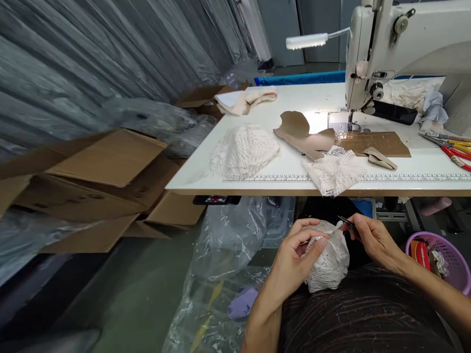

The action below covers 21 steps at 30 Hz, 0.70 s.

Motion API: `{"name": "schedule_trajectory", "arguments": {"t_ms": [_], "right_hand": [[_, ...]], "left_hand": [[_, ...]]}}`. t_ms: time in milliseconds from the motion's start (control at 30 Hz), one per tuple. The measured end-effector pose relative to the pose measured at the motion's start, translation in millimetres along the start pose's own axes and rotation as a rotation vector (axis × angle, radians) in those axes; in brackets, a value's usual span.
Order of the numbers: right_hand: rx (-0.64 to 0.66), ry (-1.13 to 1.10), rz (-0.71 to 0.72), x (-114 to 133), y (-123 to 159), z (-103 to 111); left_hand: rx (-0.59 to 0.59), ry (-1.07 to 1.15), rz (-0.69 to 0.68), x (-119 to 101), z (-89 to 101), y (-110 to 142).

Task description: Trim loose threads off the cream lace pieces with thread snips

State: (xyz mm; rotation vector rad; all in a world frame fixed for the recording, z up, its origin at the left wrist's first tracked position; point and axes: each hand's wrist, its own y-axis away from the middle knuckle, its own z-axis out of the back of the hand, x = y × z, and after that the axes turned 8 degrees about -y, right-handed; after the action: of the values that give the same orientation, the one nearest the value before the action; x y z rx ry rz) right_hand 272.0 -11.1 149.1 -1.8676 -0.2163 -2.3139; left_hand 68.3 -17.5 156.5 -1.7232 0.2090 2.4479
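Observation:
Over my lap, my left hand [303,247] pinches the edge of a white lace fabric piece [329,267], rounded like a cap. My right hand [370,238] is closed around small dark thread snips [346,222], their pointed tips turned left toward the lace edge. Its fingertips are close to the top edge of the piece; whether they also grip the fabric I cannot tell. On the table edge just above lies another lace piece [334,171]. To its left sits a stack of white lace pieces [246,152].
A sewing machine [362,59] with a lit lamp [307,41] stands on the white table [198,166]. Brown pattern pieces [303,132] lie near its needle; red-handled pliers [456,156] rest at right. Cardboard boxes [106,157] and plastic bags [228,240] are left, a purple basket [459,260] right.

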Motion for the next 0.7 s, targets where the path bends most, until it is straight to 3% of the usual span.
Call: {"name": "schedule_trajectory", "arguments": {"t_ms": [67, 267, 700], "right_hand": [[0.013, 0.004, -0.041, -6, 2, -1], [0.157, 0.024, -0.092, -15, 11, -12], [0.208, 0.128, -0.060, -23, 14, -21]], "left_hand": [[0.010, 0.005, 0.043, 9, -1.5, -3], [0.217, 0.188, 0.240, 19, -2.6, 2], [0.240, 0.174, 0.261, 28, -7.2, 12]]}}
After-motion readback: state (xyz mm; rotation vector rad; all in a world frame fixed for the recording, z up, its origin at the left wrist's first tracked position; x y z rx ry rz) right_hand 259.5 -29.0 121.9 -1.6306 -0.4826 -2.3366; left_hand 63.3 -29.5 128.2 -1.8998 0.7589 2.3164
